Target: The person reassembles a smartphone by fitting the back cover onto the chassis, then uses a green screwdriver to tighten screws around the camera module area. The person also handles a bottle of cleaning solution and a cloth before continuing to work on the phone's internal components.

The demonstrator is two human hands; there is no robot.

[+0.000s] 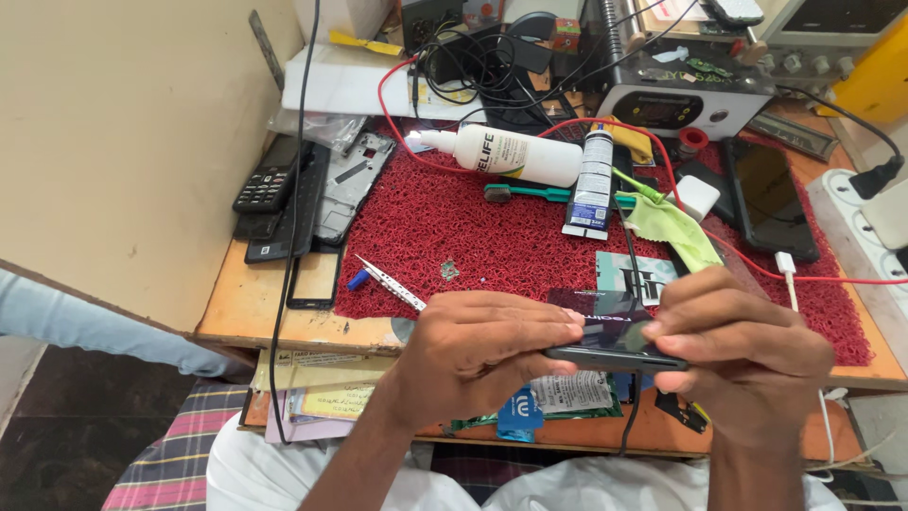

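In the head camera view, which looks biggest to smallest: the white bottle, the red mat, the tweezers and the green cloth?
1. red mat
2. white bottle
3. green cloth
4. tweezers

The cloth and the tweezers look close in length; the cloth covers more area.

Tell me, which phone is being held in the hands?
The dark smartphone, held edge-on between the left hand and right hand. The button phone lies at the desk's left, and another black smartphone lies flat at the right, both untouched.
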